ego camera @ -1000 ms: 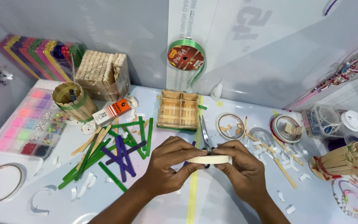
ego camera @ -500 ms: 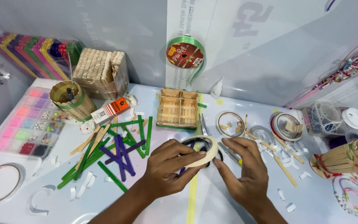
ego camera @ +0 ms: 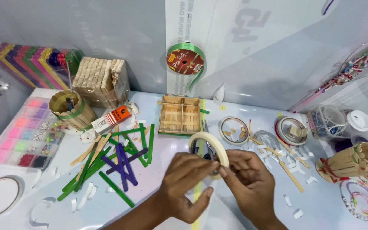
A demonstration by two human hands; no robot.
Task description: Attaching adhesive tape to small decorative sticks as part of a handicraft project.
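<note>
Both hands meet over the middle of the white table on a cream roll of masking tape, which stands tilted upright between them. My left hand grips the roll's lower left side with thumb and fingers. My right hand pinches its right rim at the fingertips. Scissors lie on the table just behind the roll, partly hidden by it. A small wooden stick tray sits farther back.
Green, purple and plain craft sticks lie scattered at left, beside a stick-built cup, a glue tube and a bead organiser. Tape rolls, cut stick bits and a stick basket fill the right. A green ribbon spool hangs on the wall.
The tape roll has been turned from lying flat between my hands to standing nearly upright, and my right fingertips have shifted onto its rim.
</note>
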